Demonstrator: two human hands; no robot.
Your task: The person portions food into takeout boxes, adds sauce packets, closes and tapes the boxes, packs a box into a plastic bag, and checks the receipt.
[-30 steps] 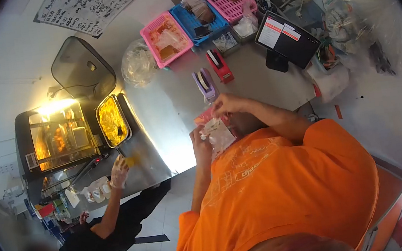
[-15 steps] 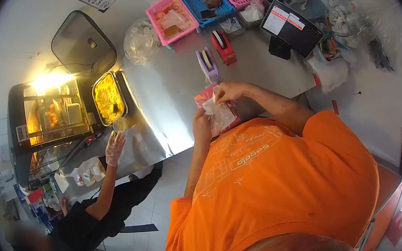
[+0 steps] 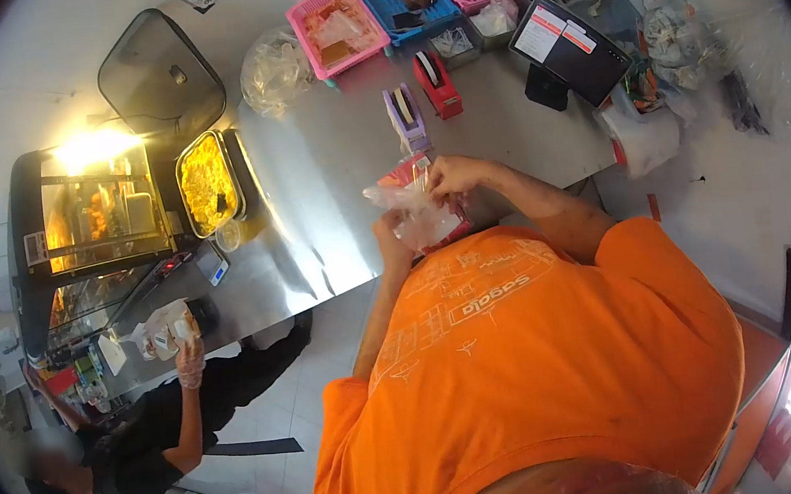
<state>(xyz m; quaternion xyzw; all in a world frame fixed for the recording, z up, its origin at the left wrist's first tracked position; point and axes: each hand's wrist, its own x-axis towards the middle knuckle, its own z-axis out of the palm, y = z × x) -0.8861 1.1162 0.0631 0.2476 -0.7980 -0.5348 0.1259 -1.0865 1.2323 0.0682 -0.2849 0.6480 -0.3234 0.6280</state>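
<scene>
A thin, clear plastic bag (image 3: 424,222) is between my two hands, close to my orange shirt at the table's near edge. My left hand (image 3: 392,237) is closed on the bag's left side, its fingers partly hidden by the film. With fingers pinched, my right hand (image 3: 456,176) grips the bag's upper right part. Under and behind the bag lies a red and pink printed packet (image 3: 403,173); most of it is covered. Just beyond it stand a purple tape dispenser (image 3: 407,119) and a red tape dispenser (image 3: 438,84).
Pink (image 3: 338,29) and blue (image 3: 407,4) baskets line the back of the metal table (image 3: 325,157). A tablet (image 3: 572,50) stands at right. On the left are a tray of yellow food (image 3: 208,183), a lit display warmer (image 3: 95,215) and a co-worker's gloved hand (image 3: 190,359).
The plastic bag is spread further left above the packet, and my left hand has shifted slightly left. The co-worker's gloved hand has drawn back from the yellow food tray towards the table edge.
</scene>
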